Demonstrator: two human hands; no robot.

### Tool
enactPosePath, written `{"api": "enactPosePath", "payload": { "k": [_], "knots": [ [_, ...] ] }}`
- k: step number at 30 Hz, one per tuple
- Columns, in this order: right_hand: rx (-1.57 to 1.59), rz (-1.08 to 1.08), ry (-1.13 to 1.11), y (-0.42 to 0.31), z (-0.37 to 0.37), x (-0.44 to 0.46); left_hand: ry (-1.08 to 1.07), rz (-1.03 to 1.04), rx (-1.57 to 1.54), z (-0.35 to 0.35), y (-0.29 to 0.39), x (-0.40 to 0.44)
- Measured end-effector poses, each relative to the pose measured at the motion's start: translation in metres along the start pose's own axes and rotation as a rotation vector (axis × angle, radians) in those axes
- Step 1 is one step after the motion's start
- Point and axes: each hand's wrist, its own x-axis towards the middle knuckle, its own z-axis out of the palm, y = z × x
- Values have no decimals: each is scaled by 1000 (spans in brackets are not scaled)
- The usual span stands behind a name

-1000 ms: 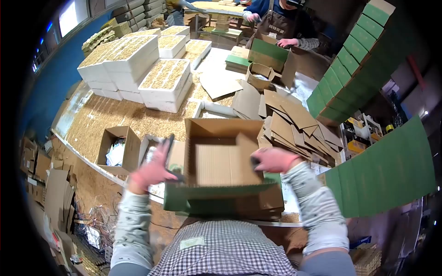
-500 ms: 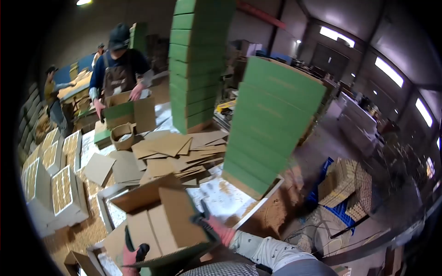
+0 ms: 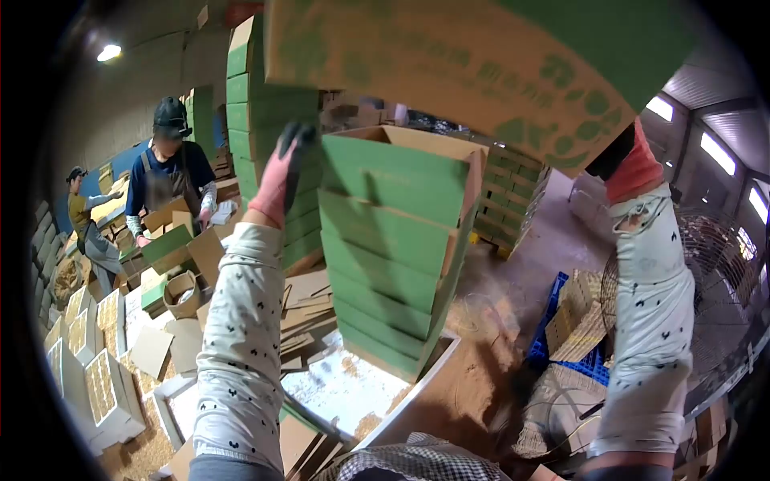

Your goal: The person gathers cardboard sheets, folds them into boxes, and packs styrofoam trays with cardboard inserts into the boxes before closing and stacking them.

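Observation:
A green and brown cardboard box (image 3: 449,64) with printing on its side is raised high across the top of the view. My right hand (image 3: 634,172), in a pink glove with dark fingers, grips the box at its lower right edge. My left hand (image 3: 281,172), gloved alike, is lifted to the left of the box and apart from it, fingers stretched up with nothing in them. Below the box stands a stack of nested green boxes (image 3: 393,232), the top one open upward. The stack rests in a white-rimmed tray (image 3: 345,393).
A taller green box stack (image 3: 241,112) rises behind my left hand. A co-worker (image 3: 168,168) handles a green box at left, and another person (image 3: 88,208) stands farther back. Flat cardboard pieces (image 3: 309,309), white foam trays (image 3: 112,393), a blue crate (image 3: 589,369) and a fan (image 3: 714,297) are around.
The open box has gone from low in front of me up above the nested stack, lifted in my right hand. My left hand has let go of it and risen. My view has shifted right.

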Motion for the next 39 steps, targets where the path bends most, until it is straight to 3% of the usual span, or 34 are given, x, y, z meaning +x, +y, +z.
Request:
{"api": "enactPosePath", "payload": {
  "k": [2,4,5,7,13,14,15,16,17,18,19,20,22,24,25,27,29,31,33,34,37,38,39],
  "knots": [
    [-201,-40,4,8,-14,15,-37,-351,-320,19,-14,-17],
    [-403,-57,-9,28,-21,24,-28,-390,-113,26,-37,-43],
    [-503,-64,-30,44,-21,26,53,-427,-125,30,-26,-51],
    [-665,-74,-94,73,-14,29,15,-511,-133,24,-23,-52],
    [-970,-1,-396,133,10,16,29,-339,-94,41,-10,-41],
    [-1002,41,-469,142,10,12,-41,-291,90,44,-2,-38],
    [-1039,96,-583,159,17,-1,18,-514,-250,30,-42,-38],
    [-1062,148,-687,174,22,-11,-46,-359,-141,33,-47,-47],
    [-1068,187,-753,191,24,-18,-176,-337,-410,8,-81,-46],
    [-1038,200,-774,191,22,-21,-313,-351,-674,7,-69,-41],
    [-1002,184,-737,188,15,-20,-63,-528,-514,14,-60,-42],
    [-970,156,-666,181,7,-15,-132,-529,-624,-2,-88,-33],
    [-929,85,-437,172,-10,-3,155,-461,-213,30,-67,-34],
    [-921,-120,-228,176,-26,1,319,-215,-93,63,-57,-33],
    [-754,-238,-201,195,-28,2,392,-89,-34,72,-58,-31],
    [-416,-466,-148,232,-15,3,349,-149,-91,64,-82,-35],
    [-387,-497,-36,233,1,-20,410,-91,-43,76,-78,-37],
    [-371,-519,16,226,17,-29,465,-142,-221,76,-80,-46],
    [-397,-519,-31,218,26,-27,492,-195,-248,65,-76,-54],
    [-408,-510,-62,217,32,-29,467,-90,-15,58,-79,-58],
    [-376,-578,19,236,30,-51,157,-278,-186,-5,-111,-79],
    [-365,-558,37,243,30,-64,-149,-87,646,-35,-138,-110],
    [-349,-473,38,251,33,-94,-286,-192,853,-44,-122,-144]
  ]
}}
